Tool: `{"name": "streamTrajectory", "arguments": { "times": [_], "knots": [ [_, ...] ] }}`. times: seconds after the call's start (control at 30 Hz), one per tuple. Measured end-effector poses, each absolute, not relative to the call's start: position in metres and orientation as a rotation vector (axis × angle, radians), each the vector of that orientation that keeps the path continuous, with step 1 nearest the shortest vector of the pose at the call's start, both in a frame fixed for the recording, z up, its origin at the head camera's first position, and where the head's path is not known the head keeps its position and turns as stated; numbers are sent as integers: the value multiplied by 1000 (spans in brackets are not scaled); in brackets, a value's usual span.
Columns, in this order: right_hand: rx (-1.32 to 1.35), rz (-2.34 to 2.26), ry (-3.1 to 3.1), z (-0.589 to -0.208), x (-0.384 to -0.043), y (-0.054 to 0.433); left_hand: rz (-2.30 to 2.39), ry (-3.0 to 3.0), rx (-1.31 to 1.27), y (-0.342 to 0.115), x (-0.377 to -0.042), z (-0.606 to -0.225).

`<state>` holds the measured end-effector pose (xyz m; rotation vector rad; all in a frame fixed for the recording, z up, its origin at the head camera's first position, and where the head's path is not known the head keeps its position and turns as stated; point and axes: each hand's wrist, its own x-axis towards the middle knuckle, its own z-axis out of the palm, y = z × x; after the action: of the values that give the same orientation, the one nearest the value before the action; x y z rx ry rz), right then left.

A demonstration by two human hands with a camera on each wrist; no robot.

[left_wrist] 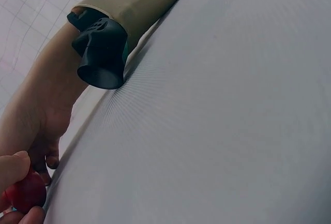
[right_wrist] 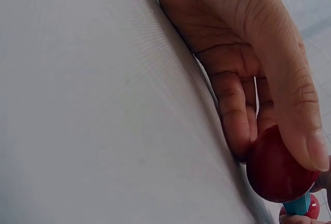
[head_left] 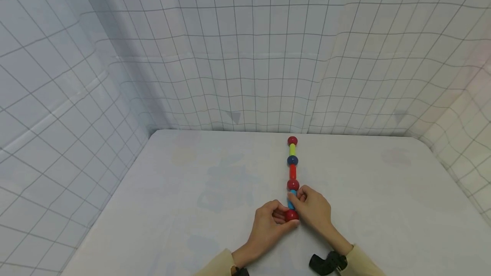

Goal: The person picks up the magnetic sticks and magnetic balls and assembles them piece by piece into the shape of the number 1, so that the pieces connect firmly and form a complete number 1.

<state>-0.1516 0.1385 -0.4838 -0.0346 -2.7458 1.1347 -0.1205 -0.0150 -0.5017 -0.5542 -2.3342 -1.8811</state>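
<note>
A straight chain of balls and rods lies on the table, seen whole in the head view. Nearest me is a red ball (head_left: 292,215), pinched between the thumb and fingers of my left hand (head_left: 264,227). My right hand (head_left: 316,210) pinches the light-blue rod (head_left: 290,204) just beyond that ball. Farther along come a second red ball (head_left: 293,185), a red rod (head_left: 293,172), a dark blue ball (head_left: 293,160), a yellow-green rod (head_left: 293,150) and a red end ball (head_left: 293,140). In the right wrist view, the near red ball (right_wrist: 276,168) meets the light-blue rod (right_wrist: 297,206).
The white table (head_left: 153,208) stretches out on both sides of the chain. Behind its far edge hangs a white grid-patterned curtain (head_left: 245,67), which continues down the left and right sides. A black camera mount (head_left: 327,263) sits on my right wrist.
</note>
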Motion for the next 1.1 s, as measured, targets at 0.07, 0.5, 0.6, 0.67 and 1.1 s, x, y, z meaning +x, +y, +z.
{"name": "streamTrajectory", "arguments": {
  "times": [0.07, 0.5, 0.6, 0.67, 1.1],
  "knots": [
    [-37, 1133, -2743, -484, -152, 139, -1887, -2334, -553, -14, -121, -502],
    [-55, 1130, -2751, -486, -154, 139, -1862, -2357, -552, -12, -121, -498],
    [-55, 1129, -2754, -486, -154, 139, -1851, -2368, -547, -12, -121, -499],
    [-53, 1129, -2756, -485, -154, 139, -1843, -2369, -548, -12, -121, -500],
    [-52, 1132, -2767, -483, -152, 139, -1709, -2402, -558, -12, -122, -503]
  ]
}}
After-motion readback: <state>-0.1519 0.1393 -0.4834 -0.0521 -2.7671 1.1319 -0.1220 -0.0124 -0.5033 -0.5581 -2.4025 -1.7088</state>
